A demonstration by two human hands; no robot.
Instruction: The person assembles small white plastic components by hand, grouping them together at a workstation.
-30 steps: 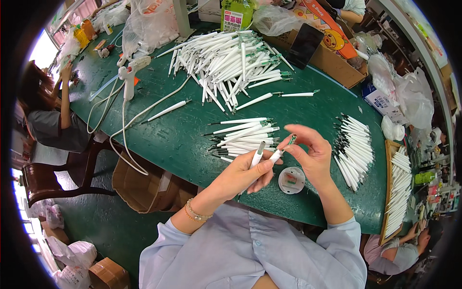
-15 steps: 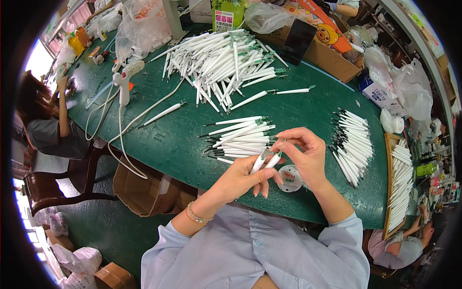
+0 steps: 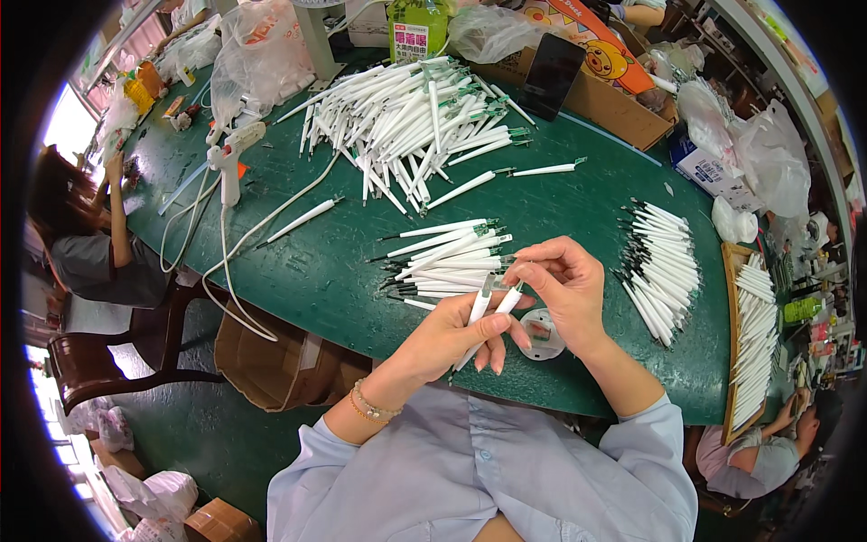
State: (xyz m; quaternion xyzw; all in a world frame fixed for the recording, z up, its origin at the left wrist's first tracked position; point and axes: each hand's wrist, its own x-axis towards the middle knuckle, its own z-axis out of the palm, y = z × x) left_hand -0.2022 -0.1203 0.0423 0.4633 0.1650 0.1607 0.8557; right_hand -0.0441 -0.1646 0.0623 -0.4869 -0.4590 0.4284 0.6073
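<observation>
We work at a broad green worktop [image 3: 298, 271] whose curved edge runs just in front of us. The biggest heap of white pens [image 3: 406, 117] lies loose at the far side, well out of reach, seemingly a stock to draw from. A smaller bundle of pens [image 3: 447, 262] sits just beyond our hands, tips pointing left, likely kept close for easy picking. To the right, a neat row of pens [image 3: 664, 271] lies side by side near a wooden tray [image 3: 730, 361] stacked with more, which suggests sorted pieces kept apart from the loose ones. A white glue gun [image 3: 226, 158] rests at the far left, its cord trailing off the worktop's edge. A small round white dish [image 3: 540, 332] sits just under our hands. Our left hand [image 3: 452, 339] is closed around a white pen [image 3: 479, 318], holding it tilted upward, while our right hand [image 3: 564, 285] pinches its upper end with the fingertips, so both hands meet on the one pen above the near edge. The fingers hide the pen's tip, so we cannot tell what is being fitted there. The dish's contents are too small to make out, and the tray is cut off by the picture's rim.
</observation>
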